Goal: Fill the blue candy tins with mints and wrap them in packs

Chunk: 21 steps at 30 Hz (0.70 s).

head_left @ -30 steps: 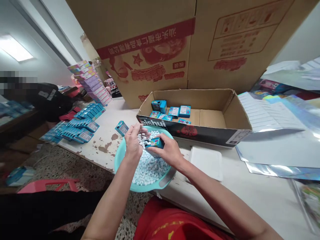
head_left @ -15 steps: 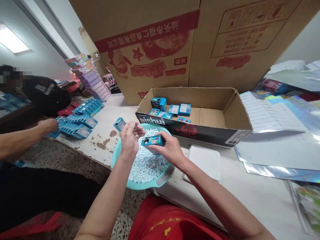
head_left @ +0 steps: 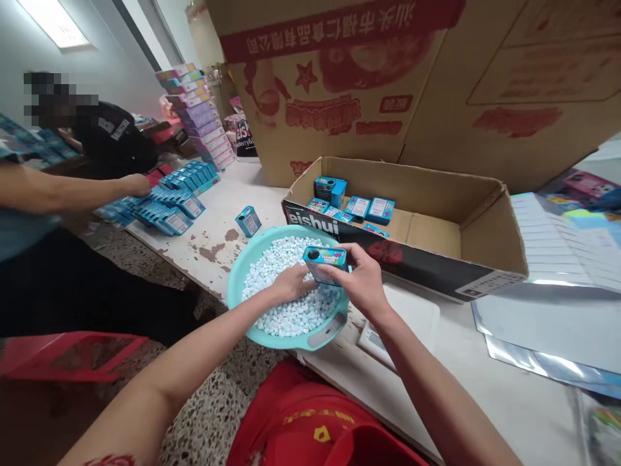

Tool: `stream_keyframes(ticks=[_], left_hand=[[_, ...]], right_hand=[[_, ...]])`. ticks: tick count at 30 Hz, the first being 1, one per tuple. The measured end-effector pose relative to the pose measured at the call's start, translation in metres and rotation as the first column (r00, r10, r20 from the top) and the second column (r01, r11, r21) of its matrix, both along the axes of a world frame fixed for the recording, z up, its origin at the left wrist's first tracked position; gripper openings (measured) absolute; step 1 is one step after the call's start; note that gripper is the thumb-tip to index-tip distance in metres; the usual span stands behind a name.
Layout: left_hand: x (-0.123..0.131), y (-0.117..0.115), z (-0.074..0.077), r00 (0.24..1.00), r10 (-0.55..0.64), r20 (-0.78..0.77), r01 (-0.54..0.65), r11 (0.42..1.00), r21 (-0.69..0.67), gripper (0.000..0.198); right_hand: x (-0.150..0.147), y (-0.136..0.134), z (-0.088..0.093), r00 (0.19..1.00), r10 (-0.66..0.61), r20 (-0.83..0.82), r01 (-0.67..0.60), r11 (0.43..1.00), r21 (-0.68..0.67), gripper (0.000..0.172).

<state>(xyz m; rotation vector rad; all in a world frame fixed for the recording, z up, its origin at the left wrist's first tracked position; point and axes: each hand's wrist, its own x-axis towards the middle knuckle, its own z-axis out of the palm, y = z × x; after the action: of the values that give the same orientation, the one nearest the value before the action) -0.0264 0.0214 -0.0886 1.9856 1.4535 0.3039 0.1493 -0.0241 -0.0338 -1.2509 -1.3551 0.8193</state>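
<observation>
A teal basin (head_left: 241, 272) full of small pale-blue candies (head_left: 281, 259) sits at the table's near edge. My right hand (head_left: 361, 281) is closed on a small blue box (head_left: 326, 262), held over the basin with its open top toward me. My left hand (head_left: 291, 285) is down in the candies, fingers curled into the pile; what they hold is hidden. A single blue box (head_left: 249, 221) stands on the table left of the basin.
A shallow cardboard tray (head_left: 436, 213) behind the basin holds several blue boxes. A tall carton (head_left: 388, 84) stands behind it. A person's arm (head_left: 72, 191) reaches rows of blue boxes (head_left: 169, 207) at left. Shiny sheets (head_left: 557, 285) lie right.
My left hand has dropped from beside the box down into the candies. My right hand has kept hold of the box. The view has shifted, and another person's arm reaches in at left.
</observation>
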Motion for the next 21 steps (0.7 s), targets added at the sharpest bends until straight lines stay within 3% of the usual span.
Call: stream_keyframes(ticks=[3,6,8,10,13,15,17,21], left_hand=[[-0.012,-0.005,-0.001,0.991,0.131,0.035,-0.128,0.989,-0.068,0.022],[-0.018,-0.008,0.006,0.903,0.389,0.184,-0.349,0.912,-0.216,0.015],[-0.016,-0.01,0.02,0.743,0.54,0.396,-0.399,0.832,-0.385,0.021],[-0.01,-0.013,0.039,0.49,0.632,0.601,-0.352,0.774,-0.526,0.026],[0.001,-0.014,0.069,0.166,0.6,0.782,-0.273,0.79,-0.549,0.028],[0.01,-0.012,0.08,0.023,0.558,0.829,-0.28,0.8,-0.531,0.028],[0.017,-0.009,0.083,-0.027,0.533,0.845,-0.293,0.804,-0.517,0.027],[0.026,-0.007,0.075,0.005,0.495,0.869,-0.293,0.832,-0.472,0.024]], right_hand=[[0.002,-0.002,-0.004,1.0,-0.022,-0.011,0.021,0.999,-0.034,0.04],[0.005,-0.005,-0.006,0.998,-0.049,0.032,0.05,0.997,-0.05,0.042],[0.005,-0.007,-0.006,0.996,-0.047,0.08,0.051,0.998,-0.043,0.043],[0.004,-0.009,-0.005,0.991,-0.033,0.128,0.037,0.999,-0.025,0.043],[-0.002,-0.01,-0.003,0.971,-0.011,0.239,0.009,1.0,0.009,0.041],[-0.007,-0.011,-0.001,0.951,0.02,0.308,-0.027,0.999,0.02,0.037],[-0.012,-0.012,0.0,0.931,0.057,0.361,-0.071,0.997,0.026,0.035],[-0.014,-0.013,0.0,0.907,0.132,0.401,-0.155,0.988,0.026,0.034]])
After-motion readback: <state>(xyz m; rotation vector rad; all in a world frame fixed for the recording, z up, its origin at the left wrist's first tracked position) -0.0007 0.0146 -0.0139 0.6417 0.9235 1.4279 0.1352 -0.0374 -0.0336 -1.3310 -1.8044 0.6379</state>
